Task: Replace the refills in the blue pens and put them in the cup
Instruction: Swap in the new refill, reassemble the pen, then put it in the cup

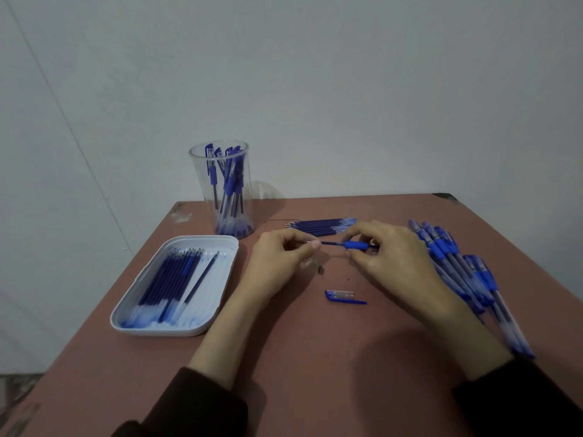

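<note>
You have one pen [356, 246] in the air just above the table [315, 357], lying crosswise between your hands. Your right hand [394, 257] curls its fingers round the barrel at the blue grip. Your left hand [277, 263] pinches the end of the refill [328, 243] between thumb and forefinger. The refill is part-way in the barrel, but you can't tell from this whether it is going in or coming out. The pen's cap [344, 297] lies loose on the table near you, so this pen is about mid-swap: it needs closing, capping and dropping in the cup [201, 175].

The cup, at the far left, already holds a good bunch of capped pens, so much of the job looks done. A pile [457, 269] of pens by your right wrist probably awaits its turn. A short row of refills [321, 227] lies just behind your hands, and the tray [202, 238] on your left holds many more.
</note>
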A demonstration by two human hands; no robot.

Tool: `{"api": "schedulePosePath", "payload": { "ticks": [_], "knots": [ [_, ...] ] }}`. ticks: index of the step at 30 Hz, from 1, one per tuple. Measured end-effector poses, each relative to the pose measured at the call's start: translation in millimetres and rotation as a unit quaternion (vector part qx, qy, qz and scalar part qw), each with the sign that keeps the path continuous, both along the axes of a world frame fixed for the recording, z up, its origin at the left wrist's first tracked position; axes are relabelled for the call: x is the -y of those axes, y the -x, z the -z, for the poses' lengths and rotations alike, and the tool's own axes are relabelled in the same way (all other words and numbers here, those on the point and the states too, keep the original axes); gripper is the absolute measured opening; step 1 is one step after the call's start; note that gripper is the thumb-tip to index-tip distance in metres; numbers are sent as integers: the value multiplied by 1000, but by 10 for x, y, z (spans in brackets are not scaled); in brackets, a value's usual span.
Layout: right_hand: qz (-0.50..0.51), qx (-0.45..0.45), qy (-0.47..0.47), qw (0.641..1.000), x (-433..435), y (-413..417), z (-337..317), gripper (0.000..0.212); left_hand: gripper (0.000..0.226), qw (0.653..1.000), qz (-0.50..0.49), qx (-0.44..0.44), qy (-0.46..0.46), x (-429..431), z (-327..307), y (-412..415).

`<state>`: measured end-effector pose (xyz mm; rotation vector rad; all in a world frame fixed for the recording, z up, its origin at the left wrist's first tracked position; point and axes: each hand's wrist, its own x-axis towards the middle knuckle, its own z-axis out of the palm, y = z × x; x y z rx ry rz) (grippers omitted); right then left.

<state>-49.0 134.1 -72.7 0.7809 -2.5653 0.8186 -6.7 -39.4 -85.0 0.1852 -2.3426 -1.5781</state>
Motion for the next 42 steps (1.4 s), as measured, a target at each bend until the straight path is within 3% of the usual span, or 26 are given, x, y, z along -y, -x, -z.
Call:
{"api": "schedulePosePath", "payload": {
  "ticks": [3, 7, 12, 18, 25, 31, 42],
  "knots": [
    [15, 11, 11, 1000, -36, 25, -10, 18, 13, 1000, -13, -24, 4, 51, 2, 6],
    [-13, -1, -7, 1000, 17, -16, 15, 17, 26, 968, 8, -104, 227, -22, 25, -19],
    [3, -29, -39, 999, -1, 22, 26, 16, 13, 928, -19, -143, 343, 45, 35, 4],
    [99, -14, -22, 995, -188, 144, -21, 19, 13, 922, -74, -93, 367, 173, 98, 89],
    [79, 3, -12, 997, -103, 109, 12, 13, 17, 909, -75, -49, 407, 84, 173, 325],
    [74, 4, -12, 997, -88, 118, 34, 14, 25, 901, -94, -68, 419, 66, 201, 483],
    [19, 0, -20, 1000, 32, 48, 124, 16, 11, 896, -124, -155, 397, 42, 212, 461]
  ]
}}
